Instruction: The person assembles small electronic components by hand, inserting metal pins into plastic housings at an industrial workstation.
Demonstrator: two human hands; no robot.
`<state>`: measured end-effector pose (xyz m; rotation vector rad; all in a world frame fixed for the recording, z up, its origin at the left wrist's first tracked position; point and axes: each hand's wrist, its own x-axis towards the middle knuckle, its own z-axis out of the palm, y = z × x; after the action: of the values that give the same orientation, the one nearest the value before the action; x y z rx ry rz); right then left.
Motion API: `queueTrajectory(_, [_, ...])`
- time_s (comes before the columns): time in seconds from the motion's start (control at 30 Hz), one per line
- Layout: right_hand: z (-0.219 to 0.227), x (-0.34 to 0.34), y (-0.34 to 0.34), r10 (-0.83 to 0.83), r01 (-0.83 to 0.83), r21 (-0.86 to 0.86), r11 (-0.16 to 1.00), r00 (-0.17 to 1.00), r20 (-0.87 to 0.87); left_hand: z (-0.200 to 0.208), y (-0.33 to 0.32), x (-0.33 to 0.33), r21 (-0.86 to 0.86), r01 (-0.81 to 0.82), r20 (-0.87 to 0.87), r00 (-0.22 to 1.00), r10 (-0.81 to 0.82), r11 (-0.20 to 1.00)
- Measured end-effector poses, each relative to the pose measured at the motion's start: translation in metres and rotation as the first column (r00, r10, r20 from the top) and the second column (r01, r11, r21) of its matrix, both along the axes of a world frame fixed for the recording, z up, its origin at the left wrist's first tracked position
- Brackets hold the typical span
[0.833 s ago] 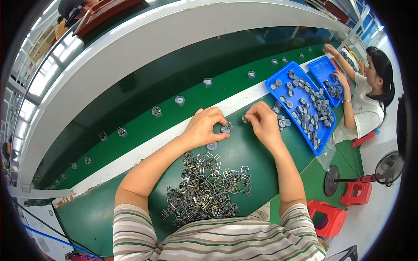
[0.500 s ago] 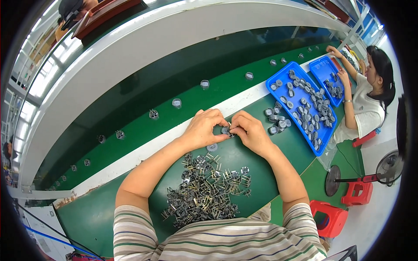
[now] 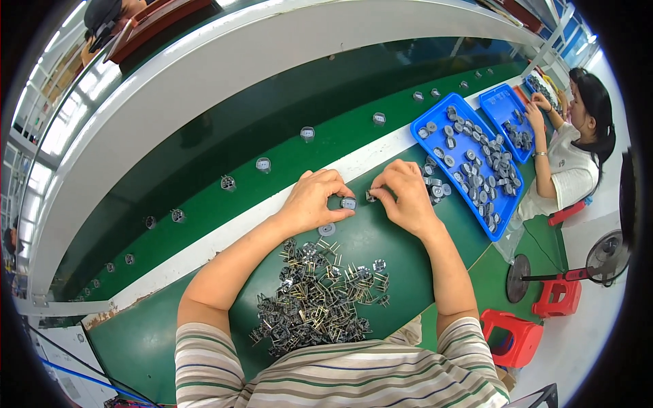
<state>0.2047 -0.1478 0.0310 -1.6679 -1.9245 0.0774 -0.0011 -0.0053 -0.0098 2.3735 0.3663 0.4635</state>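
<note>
My left hand (image 3: 314, 202) pinches a small grey plastic housing (image 3: 348, 203) between thumb and fingertips, just above the green table. A short way to its right, my right hand (image 3: 405, 198) is closed on a small dark part (image 3: 371, 196); its exact kind is too small to make out. Below my left hand lies a flat grey disc (image 3: 327, 230). A heap of small circuit boards with metal pins (image 3: 309, 299) spreads between my forearms. Several grey round housings (image 3: 437, 189) lie beside my right hand, partly hidden by it.
A blue tray (image 3: 420, 122) of grey round housings stands on the right, with a second blue tray (image 3: 487, 98) beyond. Past the white ledge (image 3: 224, 253), a green conveyor belt (image 3: 286, 151) carries spaced housings. A co-worker (image 3: 568, 160) sits at right, near red stools (image 3: 511, 336) and a fan (image 3: 607, 260).
My hands were together at one housing; now they are apart, my right hand drawn off to the right with the small dark part. The pieces on the belt have shifted left.
</note>
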Motion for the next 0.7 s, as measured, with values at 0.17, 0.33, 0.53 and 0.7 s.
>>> queueTrajectory(0.17, [-0.024,-0.019,0.008,0.014,0.019,0.107,0.994,0.954,-0.299,-0.004,0.001,0.002,0.021,-0.008,0.026,1.0,0.008,1.0])
queueTrajectory(0.33, [-0.035,-0.022,0.016,0.0,0.02,0.094,0.995,0.979,-0.204,-0.002,0.0,0.002,0.004,-0.018,-0.009,1.0,0.018,1.0])
queueTrajectory(0.53, [-0.021,-0.033,0.015,-0.033,0.027,0.154,0.988,0.999,0.034,-0.001,-0.002,0.002,0.001,-0.03,0.007,1.0,0.03,1.0])
queueTrajectory(0.7, [-0.021,-0.035,0.013,-0.06,0.058,0.09,0.994,0.998,0.022,-0.007,-0.002,0.003,0.021,-0.036,0.061,0.998,0.035,0.999])
